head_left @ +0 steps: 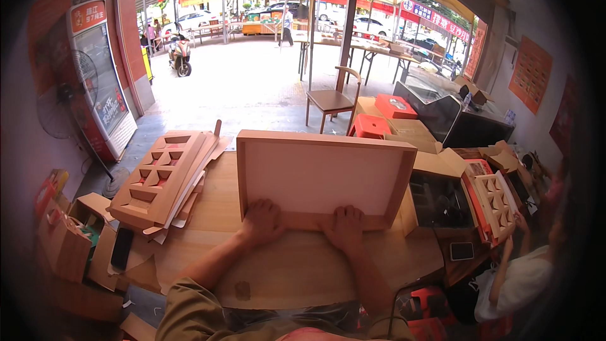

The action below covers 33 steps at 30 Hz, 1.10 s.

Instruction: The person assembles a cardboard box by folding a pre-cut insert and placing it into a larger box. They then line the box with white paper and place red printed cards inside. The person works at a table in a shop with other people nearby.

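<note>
A shallow, rectangular brown cardboard box (325, 177) with a pale inner bottom stands tilted up on the wooden table (278, 271), its open side facing me. My left hand (262, 221) is closed over the box's lower wall near the left corner, fingers inside the rim. My right hand (345, 226) grips the same lower wall farther right, its fingers also curled over the edge. The thumbs and the undersides of both hands are hard to make out.
Left on the table lies a stack of cardboard inserts (158, 180) with square openings. A black phone (122, 249) rests on cardboard at the left. To the right are an open carton (442, 199), another phone (461, 251) and a co-worker's hands (514, 233) at a compartmented insert (494, 202).
</note>
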{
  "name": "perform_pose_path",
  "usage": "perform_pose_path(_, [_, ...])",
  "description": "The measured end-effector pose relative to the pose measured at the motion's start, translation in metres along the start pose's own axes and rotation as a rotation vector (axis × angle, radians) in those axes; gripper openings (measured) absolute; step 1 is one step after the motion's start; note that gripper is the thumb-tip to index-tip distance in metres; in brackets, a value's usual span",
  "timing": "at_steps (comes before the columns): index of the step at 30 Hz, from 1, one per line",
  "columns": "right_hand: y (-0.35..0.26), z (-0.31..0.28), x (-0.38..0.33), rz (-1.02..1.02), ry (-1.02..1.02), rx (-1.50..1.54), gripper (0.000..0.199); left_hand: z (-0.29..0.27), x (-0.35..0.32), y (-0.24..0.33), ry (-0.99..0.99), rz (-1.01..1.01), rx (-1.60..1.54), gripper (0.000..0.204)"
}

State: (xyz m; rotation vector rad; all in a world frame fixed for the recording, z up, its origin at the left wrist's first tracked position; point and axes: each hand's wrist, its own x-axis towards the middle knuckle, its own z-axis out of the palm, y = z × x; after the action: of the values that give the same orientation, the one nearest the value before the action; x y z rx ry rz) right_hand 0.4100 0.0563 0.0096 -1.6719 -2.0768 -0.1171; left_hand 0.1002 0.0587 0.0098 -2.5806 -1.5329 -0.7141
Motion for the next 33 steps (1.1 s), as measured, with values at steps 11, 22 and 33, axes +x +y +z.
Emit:
perform_pose_path(11, [0.004, 0.011, 0.0, -0.033, 0.066, -0.028, 0.075, 0.005, -0.001, -0.001, 0.011, 0.005, -0.003, 0.055])
perform_pose_path(22, [0.003, 0.01, -0.001, -0.024, 0.057, -0.042, 0.079, 0.002, 0.002, 0.0, -0.017, -0.019, -0.026, 0.055])
perform_pose_path(33, [0.003, 0.0, -0.001, -0.041, 0.049, -0.034, 0.062, -0.002, 0.006, 0.006, -0.099, -0.072, -0.003, 0.063])
